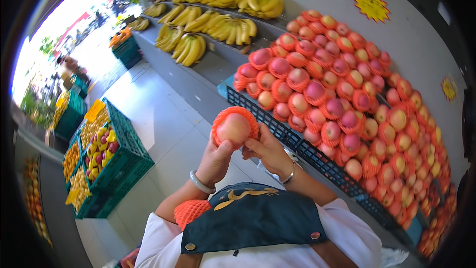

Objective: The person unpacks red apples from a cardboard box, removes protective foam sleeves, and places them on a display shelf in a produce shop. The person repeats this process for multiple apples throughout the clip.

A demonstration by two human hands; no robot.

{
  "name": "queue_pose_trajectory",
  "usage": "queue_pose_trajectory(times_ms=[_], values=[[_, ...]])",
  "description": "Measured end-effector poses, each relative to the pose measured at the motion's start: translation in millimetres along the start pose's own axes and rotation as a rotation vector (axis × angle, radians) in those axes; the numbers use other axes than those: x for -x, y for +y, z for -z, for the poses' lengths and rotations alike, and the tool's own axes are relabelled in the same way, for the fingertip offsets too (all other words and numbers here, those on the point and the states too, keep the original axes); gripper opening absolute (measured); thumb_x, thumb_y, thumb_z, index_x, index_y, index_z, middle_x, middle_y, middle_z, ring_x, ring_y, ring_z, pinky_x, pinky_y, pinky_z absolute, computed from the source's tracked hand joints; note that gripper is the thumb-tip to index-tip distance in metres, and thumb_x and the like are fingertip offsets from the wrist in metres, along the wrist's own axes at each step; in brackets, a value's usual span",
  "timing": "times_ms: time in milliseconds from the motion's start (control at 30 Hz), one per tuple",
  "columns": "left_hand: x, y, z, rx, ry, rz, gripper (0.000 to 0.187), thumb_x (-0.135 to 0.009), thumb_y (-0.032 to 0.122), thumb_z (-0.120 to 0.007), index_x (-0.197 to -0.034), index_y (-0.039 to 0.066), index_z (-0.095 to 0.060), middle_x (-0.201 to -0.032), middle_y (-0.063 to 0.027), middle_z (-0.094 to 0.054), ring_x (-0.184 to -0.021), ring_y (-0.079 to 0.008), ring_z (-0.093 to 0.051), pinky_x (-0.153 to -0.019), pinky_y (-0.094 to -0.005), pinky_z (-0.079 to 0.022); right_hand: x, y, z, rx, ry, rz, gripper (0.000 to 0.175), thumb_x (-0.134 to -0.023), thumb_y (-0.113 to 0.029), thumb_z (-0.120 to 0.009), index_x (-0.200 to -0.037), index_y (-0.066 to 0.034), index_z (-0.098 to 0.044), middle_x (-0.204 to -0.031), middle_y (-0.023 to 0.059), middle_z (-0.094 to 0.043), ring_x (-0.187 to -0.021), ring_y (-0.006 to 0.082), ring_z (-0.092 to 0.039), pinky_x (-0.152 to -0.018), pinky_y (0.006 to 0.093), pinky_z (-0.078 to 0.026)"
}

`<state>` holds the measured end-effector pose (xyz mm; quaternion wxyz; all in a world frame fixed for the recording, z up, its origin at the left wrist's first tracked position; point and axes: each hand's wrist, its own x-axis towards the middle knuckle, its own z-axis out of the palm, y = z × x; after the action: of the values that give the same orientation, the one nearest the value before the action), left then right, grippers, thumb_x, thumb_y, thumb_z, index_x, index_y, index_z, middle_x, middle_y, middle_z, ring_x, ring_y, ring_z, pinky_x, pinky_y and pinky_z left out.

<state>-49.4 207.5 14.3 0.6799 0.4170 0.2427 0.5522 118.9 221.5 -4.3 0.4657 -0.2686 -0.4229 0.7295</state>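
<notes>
An apple (233,130) in a red foam net sleeve (233,111) is held up in front of my chest. My left hand (217,156) grips it from the left and below, thumb on the bare skin of the fruit. On its right side, my right hand (266,147) has its fingers on the foam net, with the thumb near the apple's lower edge. Another red foam net (190,213) lies against my left forearm, beside the dark apron (256,219). To the right is a large sloping pile of netted apples (316,91).
A black plastic lattice rail (290,137) edges the apple pile. Bunches of bananas (230,29) lie on grey shelves ahead. Green crates (130,156) of small fruit stand on the tiled floor at left, with more crates (72,115) beyond. A clear plastic bag (394,257) shows at lower right.
</notes>
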Motion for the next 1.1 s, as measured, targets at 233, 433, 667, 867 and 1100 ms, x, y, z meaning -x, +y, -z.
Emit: queue_pose_trajectory(times_ms=[233, 433, 667, 867, 1100], values=[[-17, -19, -19, 0.177, -0.089, 0.153, 0.075, -0.089, 0.054, -0.054, -0.143, 0.007, -0.030, -0.136, -0.0098, -0.046, -0.126, -0.0270, -0.045, -0.107, -0.0436, -0.034, 20, -16, 18, 0.888, 0.257, 0.237, 0.035, -0.083, -0.012, -0.070, -0.108, -0.0025, -0.048, -0.094, 0.0043, -0.056, -0.073, 0.0135, -0.054, -0.067, 0.0263, -0.048], [-27, -43, -42, -0.580, -0.229, -0.188, 0.076, -0.086, 0.007, -0.062, -0.148, 0.007, -0.018, -0.147, -0.0139, -0.031, -0.133, -0.0282, -0.037, -0.108, -0.0459, -0.033, 46, -33, 28, -0.002, 0.188, 0.129, 0.072, -0.090, -0.041, -0.063, -0.141, -0.0045, -0.027, -0.132, 0.0090, -0.044, -0.120, 0.0165, -0.046, -0.089, 0.0310, -0.048], [-39, -45, -46, -0.718, -0.241, -0.014, 0.069, -0.082, 0.005, -0.062, -0.144, 0.013, -0.034, -0.153, -0.0064, -0.024, -0.131, -0.0240, -0.039, -0.101, -0.0365, -0.036, 52, -112, 120, 0.357, 0.514, 0.472, 0.069, -0.081, -0.028, -0.075, -0.133, -0.0051, -0.037, -0.126, 0.0067, -0.047, -0.111, 0.0151, -0.051, -0.094, 0.0319, -0.046], [-42, -44, -43, -0.761, -0.186, -0.017, 0.051, -0.083, 0.008, -0.061, -0.132, 0.010, -0.047, -0.149, -0.0069, -0.031, -0.126, -0.0204, -0.042, -0.098, -0.0348, -0.038, 62, -199, 260, 1.601, 0.828, 0.300, 0.068, -0.065, -0.031, -0.081, -0.119, -0.0048, -0.049, -0.118, 0.0198, -0.057, -0.106, 0.0369, -0.057, -0.088, 0.0433, -0.048], [-44, -44, -45, -0.783, -0.131, 0.013, 0.041, -0.084, 0.010, -0.060, -0.124, 0.009, -0.053, -0.146, -0.0081, -0.034, -0.124, -0.0186, -0.045, -0.096, -0.0331, -0.040, 59, -190, 303, 1.739, 0.487, -0.146, 0.061, -0.072, -0.032, -0.073, -0.122, -0.0089, -0.049, -0.120, 0.0197, -0.054, -0.110, 0.0367, -0.054, -0.093, 0.0428, -0.045]])
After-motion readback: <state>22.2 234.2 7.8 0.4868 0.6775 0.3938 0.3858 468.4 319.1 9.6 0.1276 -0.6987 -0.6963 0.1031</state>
